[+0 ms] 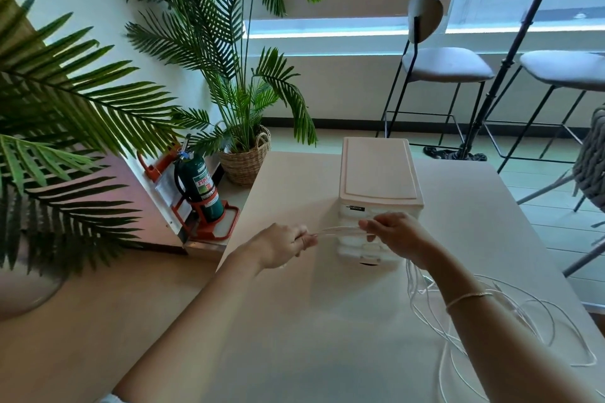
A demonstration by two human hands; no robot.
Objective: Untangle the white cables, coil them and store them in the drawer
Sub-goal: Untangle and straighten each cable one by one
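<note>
Before the drawer unit (pixel 379 180) on your table (pixel 294 321), both hands, left hand (pixel 281 245) and right hand (pixel 397 235), pinch the white cables (pixel 340 231); keep loops even.

White cables (pixel 340 232) are stretched in a taut, blurred band above the table, running level just in front of the drawer unit (pixel 379 180). From the band's right end the strands drop down and spill into loose, overlapping loops that sprawl toward the table's right edge. It's thin white cord, hard to count. The drawer unit is a small pale plastic box with a flat recessed lid, standing upright near the table's far edge, its stacked translucent drawers facing the camera, all pushed in.
</note>
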